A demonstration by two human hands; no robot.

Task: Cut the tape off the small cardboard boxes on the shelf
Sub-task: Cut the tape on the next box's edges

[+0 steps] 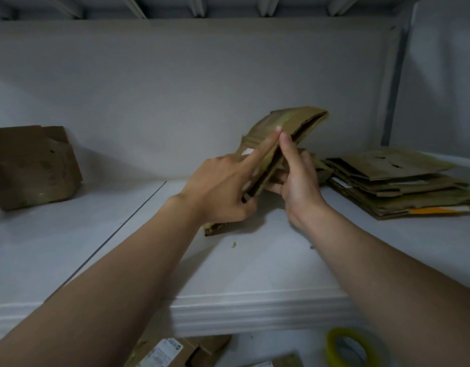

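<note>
Head view, white shelf. Flattened box held off the shelf surface, tilted, upper end toward the back wall and to the right, lower end down by the left palm. It sits edge-on between the two hands. Left hand: index finger straight, laid flat along the box's left face, tip about halfway up it; remaining fingers curled in at the lower end of the box, gripping there. A small dark shape shows at those curled fingers; cannot tell if it is a tool or the box's shadowed edge. Right hand: thumb upright against the box's right edge, nearly meeting the left index tip; fingers wrapped under and behind the box, holding it. Box's open dark edge faces the right hand. Tape on it too blurred to make out. To the right, stack of flattened boxes lying on the shelf, just beside the right hand. Far left, one intact cardboard box, tilted, well apart. Small cardboard scrap on the shelf below the hands. Lower level: yellow tape roll.
</note>
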